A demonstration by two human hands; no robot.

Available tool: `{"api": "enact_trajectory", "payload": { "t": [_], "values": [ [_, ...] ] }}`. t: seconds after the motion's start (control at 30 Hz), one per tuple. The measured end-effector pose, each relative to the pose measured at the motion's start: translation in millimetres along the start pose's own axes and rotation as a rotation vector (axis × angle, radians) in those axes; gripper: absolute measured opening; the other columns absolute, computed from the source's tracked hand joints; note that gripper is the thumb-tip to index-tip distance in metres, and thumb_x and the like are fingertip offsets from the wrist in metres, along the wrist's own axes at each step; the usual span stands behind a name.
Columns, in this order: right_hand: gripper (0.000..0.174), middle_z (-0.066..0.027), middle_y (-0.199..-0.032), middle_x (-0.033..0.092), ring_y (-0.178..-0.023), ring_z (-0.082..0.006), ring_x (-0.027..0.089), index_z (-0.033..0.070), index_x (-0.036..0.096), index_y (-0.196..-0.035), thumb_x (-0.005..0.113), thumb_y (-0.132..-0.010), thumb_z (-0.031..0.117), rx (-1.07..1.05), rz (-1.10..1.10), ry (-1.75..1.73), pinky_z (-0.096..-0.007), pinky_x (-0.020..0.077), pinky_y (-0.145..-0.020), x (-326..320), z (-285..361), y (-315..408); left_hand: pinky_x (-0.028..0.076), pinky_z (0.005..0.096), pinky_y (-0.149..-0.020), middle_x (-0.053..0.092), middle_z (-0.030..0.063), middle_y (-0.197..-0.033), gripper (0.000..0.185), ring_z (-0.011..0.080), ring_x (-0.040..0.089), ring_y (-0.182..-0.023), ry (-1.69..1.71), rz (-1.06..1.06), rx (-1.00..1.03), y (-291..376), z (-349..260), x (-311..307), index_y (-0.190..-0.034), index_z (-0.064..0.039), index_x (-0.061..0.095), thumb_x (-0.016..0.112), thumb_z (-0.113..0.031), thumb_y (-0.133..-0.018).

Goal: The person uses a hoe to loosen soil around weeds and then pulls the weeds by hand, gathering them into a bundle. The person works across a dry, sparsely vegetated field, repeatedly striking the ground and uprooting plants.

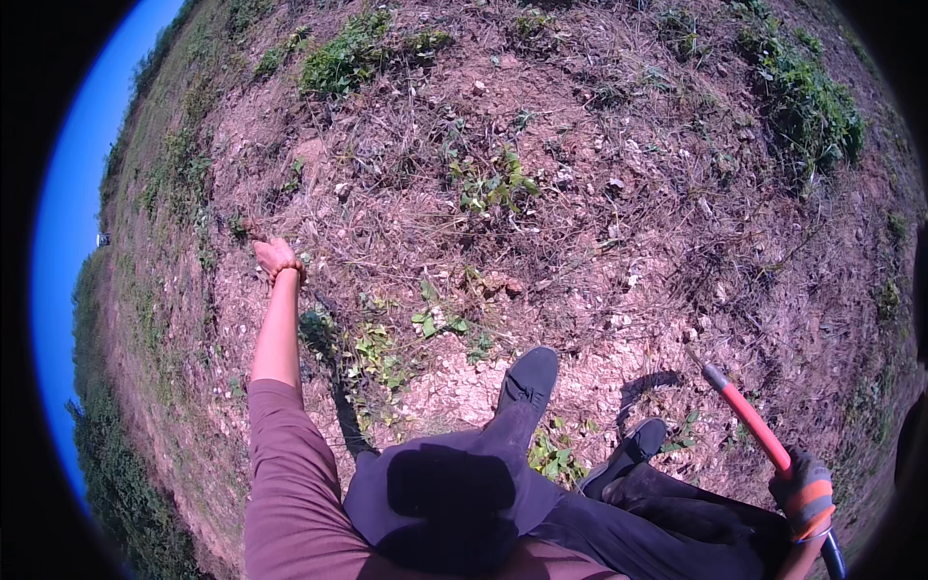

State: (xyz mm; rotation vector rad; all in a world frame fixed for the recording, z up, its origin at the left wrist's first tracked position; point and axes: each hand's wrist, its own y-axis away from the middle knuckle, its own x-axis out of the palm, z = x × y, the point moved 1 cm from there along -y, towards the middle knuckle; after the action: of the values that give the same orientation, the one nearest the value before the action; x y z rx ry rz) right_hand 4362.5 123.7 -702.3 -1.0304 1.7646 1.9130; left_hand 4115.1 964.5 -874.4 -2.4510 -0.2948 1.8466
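Note:
My bare left hand point(274, 254) reaches out over the dry, weedy slope, with a beaded bracelet point(288, 270) at the wrist. Its fingers are mostly hidden, so I cannot tell whether anything is in them. At the lower right, my right hand point(803, 489) wears a grey and orange work glove. It is closed around a curved, rod-like tool point(755, 426) with a red middle and dark ends. The tool's far end points up and left, above the ground; its exact kind is unclear.
My dark shoes point(533, 373) stand on pale, cracked soil point(457, 391). Low leafy plants point(554, 460) grow between my feet. Dry stalks and stones cover the ground ahead. Green clumps point(348, 54) stand farther off, with a larger one point(819, 109) at the upper right. Trees point(123, 471) line the left.

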Motion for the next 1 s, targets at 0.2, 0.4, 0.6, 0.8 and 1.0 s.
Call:
{"api": "enact_trajectory", "payload": {
  "t": [0.2, 0.4, 0.6, 0.8, 1.0],
  "values": [
    [0.026, -0.0182, -0.072, 0.061, -0.069, -0.038, 0.059, 0.005, 0.062, -0.088, 0.064, -0.063, 0.012, -0.008, -0.022, -0.013, -0.044, 0.0478, -0.063, -6, 15, 3, 0.04, 0.0353, -0.099, 0.053, 0.0259, -0.123, 0.084, 0.0337, 0.054, -0.112, 0.332, 0.425, 0.502, 141, -51, 33, -0.129, 0.008, 0.041, 0.078, -0.04, -0.071],
    [0.027, -0.0184, -0.075, 0.061, -0.071, -0.0374, 0.06, 0.005, 0.062, -0.088, 0.065, -0.063, 0.012, -0.04, -0.059, -0.019, -0.0442, 0.0479, -0.066, -7, 18, 6, 0.049, 0.0346, -0.081, 0.065, 0.0142, -0.094, 0.038, 0.0258, 0.062, -0.084, 0.11, 0.97, 1.049, 251, -84, 51, -0.107, -0.005, 0.06, 0.073, -0.022, -0.076],
    [0.038, -0.0179, -0.079, 0.06, -0.075, -0.0369, 0.058, 0.005, 0.061, -0.099, 0.069, -0.063, 0.011, 0.005, 0.083, -0.012, -0.0448, 0.0466, -0.069, -14, 17, 5, 0.05, 0.0372, -0.048, 0.06, 0.0085, -0.062, 0.024, 0.0254, 0.059, -0.048, -0.584, 1.038, 1.032, 281, -68, 115, -0.08, -0.011, 0.061, 0.049, -0.03, -0.087],
    [0.036, -0.0159, -0.078, 0.06, -0.076, -0.0346, 0.059, 0.008, 0.06, -0.1, 0.07, -0.067, 0.016, 0.044, 0.127, 0.041, -0.044, 0.0465, -0.069, -22, 21, 2, 0.049, 0.0379, -0.048, 0.061, 0.0076, -0.063, 0.022, 0.0239, 0.06, -0.05, -0.79, 1.072, 0.935, 277, -50, 159, -0.078, -0.012, 0.062, 0.05, -0.03, -0.085],
    [0.028, -0.0158, -0.075, 0.061, -0.07, -0.036, 0.06, 0.008, 0.061, -0.093, 0.068, -0.068, 0.017, -0.022, 0.065, -0.039, -0.0444, 0.0474, -0.066, -29, 27, 2, 0.049, 0.0386, -0.049, 0.062, 0.0066, -0.064, 0.02, 0.0224, 0.061, -0.052, -0.882, 1.065, 0.926, 277, -49, 179, -0.077, -0.014, 0.063, 0.052, -0.03, -0.083]
  ]
}}
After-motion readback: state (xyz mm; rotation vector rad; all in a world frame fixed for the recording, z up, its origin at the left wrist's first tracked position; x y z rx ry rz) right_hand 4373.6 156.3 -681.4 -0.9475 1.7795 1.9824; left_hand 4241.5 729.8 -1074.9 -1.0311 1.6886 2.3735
